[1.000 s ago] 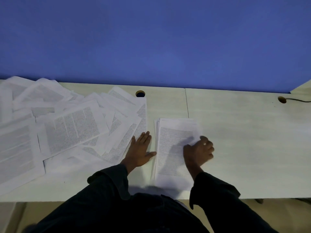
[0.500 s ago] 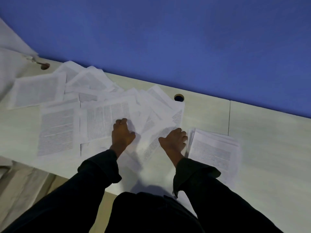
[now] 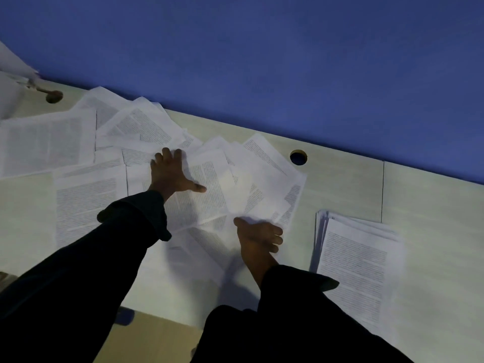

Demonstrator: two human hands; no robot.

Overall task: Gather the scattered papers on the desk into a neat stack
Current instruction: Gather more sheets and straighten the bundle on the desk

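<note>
Loose papers (image 3: 209,184): light, floppy, slippery.
Our left hand (image 3: 170,174) presses flat, fingers spread; our right hand (image 3: 259,235) pinches sheet edges, where we'd best lift.

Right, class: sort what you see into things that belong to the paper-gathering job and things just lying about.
Job:
scattered white printed sheets
gathered white paper stack
left hand, flat on sheets
right hand, gripping a sheet

Lying about:
round cable hole
second hole with cable
pale wooden desk

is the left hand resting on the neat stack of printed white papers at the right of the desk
No, the left hand lies spread flat on the scattered white printed sheets, well apart from the neat stack of printed white papers.
</note>
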